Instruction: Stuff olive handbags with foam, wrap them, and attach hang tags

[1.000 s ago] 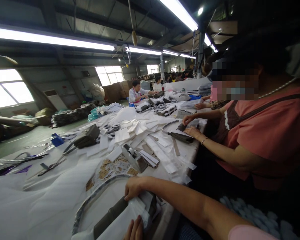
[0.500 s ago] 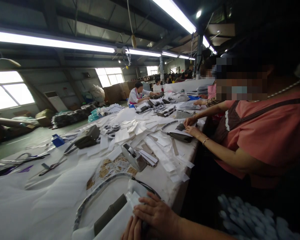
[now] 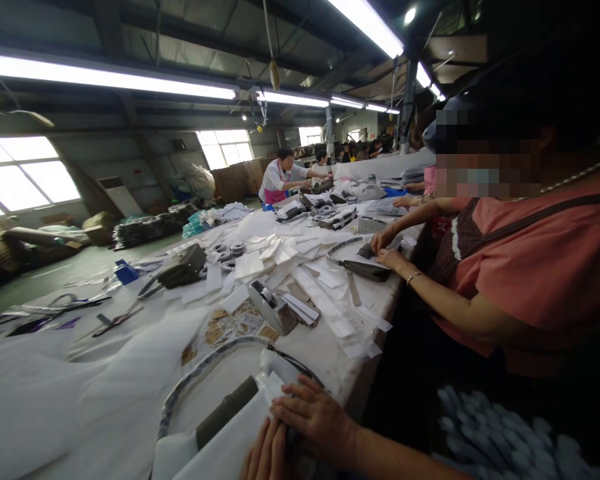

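At the bottom of the head view, a dark olive handbag (image 3: 227, 411) lies on the table, with a white sheet (image 3: 225, 445) over its near part. Its curved handle (image 3: 183, 381) is wound in pale wrapping and arches away from me. My right hand (image 3: 320, 415) lies over the near right edge of the handbag, its fingers bent a little across the white wrapping. Close beside it, the fingers of my left hand (image 3: 266, 452) are together on the same edge. Both thumbs are hidden. A grey tape dispenser (image 3: 274, 308) stands beyond the handle.
Tan tags with strings (image 3: 233, 325), loose white sheets (image 3: 280, 257) and another olive bag (image 3: 183, 265) cover the table. To my right, a co-worker in a salmon top (image 3: 525, 267) handles a similar bag (image 3: 365, 268). Pale rolled shapes (image 3: 500, 427) sit low at right.
The view has shifted slightly, so the table's things appear a little further right. My hands stay on the handbag's edge almost unmoved. A far worker in white now leans with arms stretched forward.
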Action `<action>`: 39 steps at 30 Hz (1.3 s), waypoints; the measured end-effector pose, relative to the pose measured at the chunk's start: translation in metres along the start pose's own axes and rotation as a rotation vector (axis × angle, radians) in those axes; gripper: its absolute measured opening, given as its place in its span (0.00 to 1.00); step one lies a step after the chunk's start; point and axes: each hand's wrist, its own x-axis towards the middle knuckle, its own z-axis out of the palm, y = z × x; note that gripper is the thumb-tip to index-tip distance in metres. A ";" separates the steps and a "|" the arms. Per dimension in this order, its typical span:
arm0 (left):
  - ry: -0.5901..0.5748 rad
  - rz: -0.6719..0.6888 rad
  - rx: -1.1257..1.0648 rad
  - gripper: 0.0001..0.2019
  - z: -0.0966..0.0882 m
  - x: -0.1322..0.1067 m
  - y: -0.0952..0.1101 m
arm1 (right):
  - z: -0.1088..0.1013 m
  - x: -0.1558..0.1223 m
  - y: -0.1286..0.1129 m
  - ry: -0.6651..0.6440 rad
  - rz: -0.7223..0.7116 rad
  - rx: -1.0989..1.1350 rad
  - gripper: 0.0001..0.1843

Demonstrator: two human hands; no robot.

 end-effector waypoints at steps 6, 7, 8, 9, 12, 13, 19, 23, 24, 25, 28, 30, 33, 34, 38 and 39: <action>-0.328 0.058 0.094 0.20 -0.057 0.008 -0.001 | 0.006 -0.004 0.002 0.058 -0.057 -0.015 0.29; -0.375 0.055 0.131 0.22 -0.069 0.010 -0.006 | 0.006 -0.004 0.003 0.051 -0.061 -0.012 0.30; -0.425 0.042 0.189 0.24 -0.082 0.011 -0.012 | 0.006 -0.004 0.004 0.041 -0.060 -0.008 0.31; -0.471 0.024 0.254 0.25 -0.094 0.012 -0.019 | 0.005 -0.003 0.006 0.032 -0.058 -0.002 0.33; -0.570 0.014 0.374 0.28 -0.125 0.006 -0.038 | 0.002 0.000 0.008 0.013 -0.057 0.010 0.36; -0.586 0.028 0.384 0.28 -0.130 0.003 -0.042 | 0.001 0.001 0.008 0.009 -0.058 0.012 0.36; -0.522 -0.009 0.336 0.26 -0.124 -0.021 -0.049 | -0.011 -0.011 -0.016 0.098 -0.018 0.150 0.28; -0.473 -0.035 0.274 0.26 -0.118 -0.026 -0.049 | -0.015 -0.028 -0.053 0.013 0.446 0.628 0.15; -0.462 -0.040 0.261 0.26 -0.117 -0.027 -0.050 | -0.016 -0.028 -0.060 -0.055 0.615 0.782 0.14; -0.452 -0.043 0.250 0.26 -0.117 -0.028 -0.051 | -0.016 -0.026 -0.067 -0.107 0.770 0.936 0.15; -0.424 -0.053 0.219 0.26 -0.116 -0.030 -0.054 | -0.019 -0.014 -0.078 -0.097 1.057 1.349 0.17; -0.407 -0.062 0.208 0.27 -0.116 -0.030 -0.055 | -0.019 -0.005 -0.083 0.019 1.162 1.539 0.18; -0.390 -0.088 0.197 0.28 -0.116 -0.030 -0.056 | -0.011 0.006 -0.087 0.184 1.220 1.733 0.20; -0.384 -0.103 0.194 0.27 -0.117 -0.031 -0.055 | -0.008 0.010 -0.088 0.216 1.214 1.776 0.20; -0.359 -0.171 0.212 0.28 -0.114 -0.035 -0.052 | -0.002 0.032 -0.088 0.147 1.171 1.791 0.21; -0.353 -0.183 0.225 0.30 -0.113 -0.038 -0.052 | -0.004 0.038 -0.088 0.109 1.159 1.762 0.21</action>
